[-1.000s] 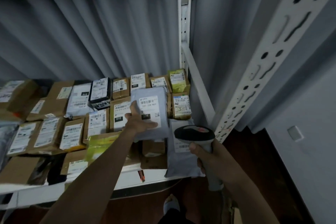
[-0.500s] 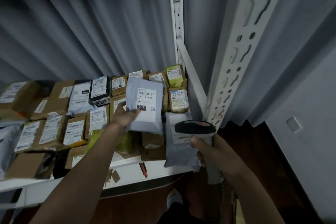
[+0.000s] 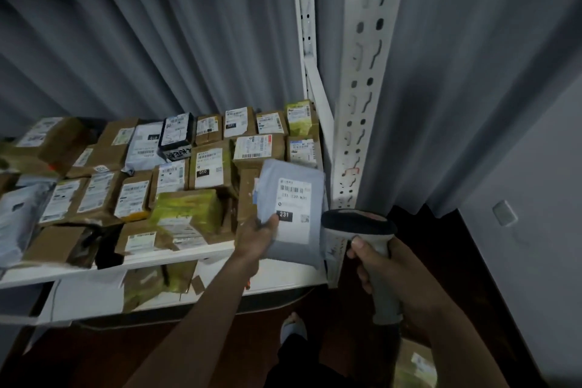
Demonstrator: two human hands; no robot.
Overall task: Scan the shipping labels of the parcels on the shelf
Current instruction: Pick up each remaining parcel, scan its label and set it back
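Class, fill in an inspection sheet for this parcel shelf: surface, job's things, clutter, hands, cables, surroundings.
Surface: white metal shelf, crowded.
Job's things: grey poly mailer with white label marked 231; grey handheld barcode scanner; brown cardboard parcels lying label-up.
Clutter: yellow-green wrapped parcel among the boxes.
Hands: left hand holds the mailer; right hand grips the scanner.
Cables: nothing seen.
Surroundings: grey curtain; perforated white upright; dark floor.

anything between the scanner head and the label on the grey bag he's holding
Nothing in the head view: the black-topped handheld scanner sits just right of the grey poly mailer, whose white label faces up, uncovered.
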